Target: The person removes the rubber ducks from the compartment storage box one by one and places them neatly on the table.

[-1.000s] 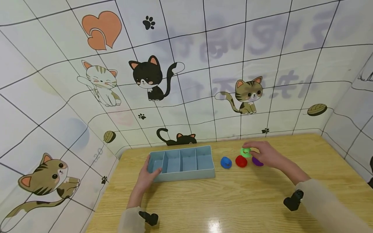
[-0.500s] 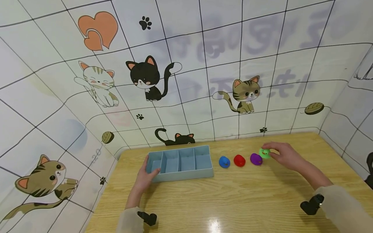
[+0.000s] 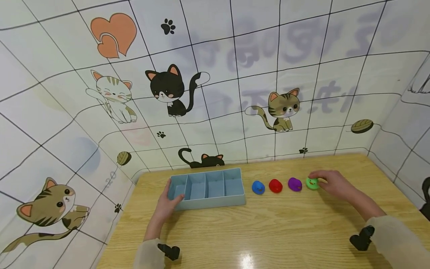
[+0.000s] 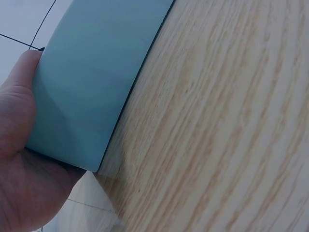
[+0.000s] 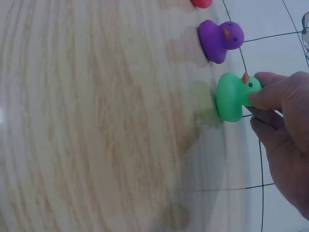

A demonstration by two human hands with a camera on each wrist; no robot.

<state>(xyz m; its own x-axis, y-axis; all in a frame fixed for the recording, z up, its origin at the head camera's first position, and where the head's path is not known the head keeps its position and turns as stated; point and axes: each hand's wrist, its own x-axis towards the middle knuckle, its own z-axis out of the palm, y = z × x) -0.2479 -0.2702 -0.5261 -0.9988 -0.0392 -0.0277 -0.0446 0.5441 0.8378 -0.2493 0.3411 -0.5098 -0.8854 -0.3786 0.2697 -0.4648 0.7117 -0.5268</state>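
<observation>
A green rubber duck [image 5: 229, 99] is pinched at its head by my right hand [image 3: 336, 184], at the right end of a row of ducks. Left of it sit a purple rubber duck [image 3: 295, 184], a red rubber duck [image 3: 275, 185] and a blue rubber duck [image 3: 258, 187], spaced apart. My left hand [image 3: 165, 203] grips the left end of a pale blue divided box [image 3: 211, 202], thumb over the front rim and fingers at the end wall. In the left wrist view, the box's long side [image 4: 91, 82] rises beside that hand. No duck shows in the box's compartments.
The wooden table [image 3: 268, 231] runs back to a wall covering [image 3: 228, 127] printed with cats and grid lines. A side wall [image 3: 50, 149] closes off the left. The ducks stand between the box and my right hand, near the table's back edge.
My right hand carried the green duck rightward from behind the red and purple ducks, past the purple one, then slightly forward to the row's right end. The left hand kept its hold on the box.
</observation>
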